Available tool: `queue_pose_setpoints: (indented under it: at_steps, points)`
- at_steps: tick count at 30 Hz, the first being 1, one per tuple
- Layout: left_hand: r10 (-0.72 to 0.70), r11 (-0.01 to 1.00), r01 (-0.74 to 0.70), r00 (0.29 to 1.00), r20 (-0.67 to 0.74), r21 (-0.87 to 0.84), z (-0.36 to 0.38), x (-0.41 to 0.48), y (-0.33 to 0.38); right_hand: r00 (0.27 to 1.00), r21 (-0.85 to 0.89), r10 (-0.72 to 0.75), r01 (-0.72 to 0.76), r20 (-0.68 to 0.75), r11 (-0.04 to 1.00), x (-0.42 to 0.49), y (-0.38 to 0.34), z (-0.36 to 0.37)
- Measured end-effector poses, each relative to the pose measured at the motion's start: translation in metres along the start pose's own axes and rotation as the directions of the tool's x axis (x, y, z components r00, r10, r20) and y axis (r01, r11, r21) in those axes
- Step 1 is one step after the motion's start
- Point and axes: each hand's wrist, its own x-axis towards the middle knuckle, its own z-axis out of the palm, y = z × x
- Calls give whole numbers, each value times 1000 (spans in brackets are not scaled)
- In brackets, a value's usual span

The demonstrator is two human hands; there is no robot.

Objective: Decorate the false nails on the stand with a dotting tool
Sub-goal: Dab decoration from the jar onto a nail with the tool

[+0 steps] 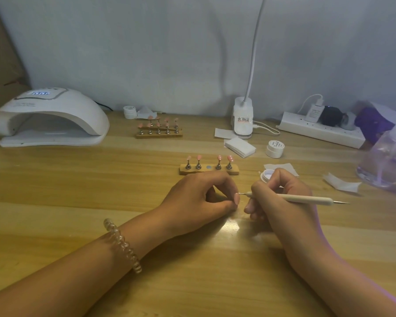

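In the head view, just below the frame's centre, we see the right hand (286, 209) pinching a slim cream pen-shaped dotting tool (290, 199) that lies nearly level, tip pointing left at the small pink false nail (237, 198) pinched by the left hand (197, 200), beneath the wooden stand (209, 171).

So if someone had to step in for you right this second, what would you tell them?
Left hand: pinches a pink false nail, off the stand.
Right hand: grips the dotting tool, tip at that nail.
Near stand: four nails, middle spot empty. The open pot sits just behind the right hand.
Done: the two right nails show white dots.
Left: finish the held nail, return it to the stand, then dot the two plain-looking left ones.
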Motion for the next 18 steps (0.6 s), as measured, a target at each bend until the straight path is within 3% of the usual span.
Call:
queue_pose_setpoints:
  at_steps: [18]
  points:
    - [6,1000,-6,1000,1,5,-1,0,2,1000,-8,-2,2,-1,1000,-1,0,0]
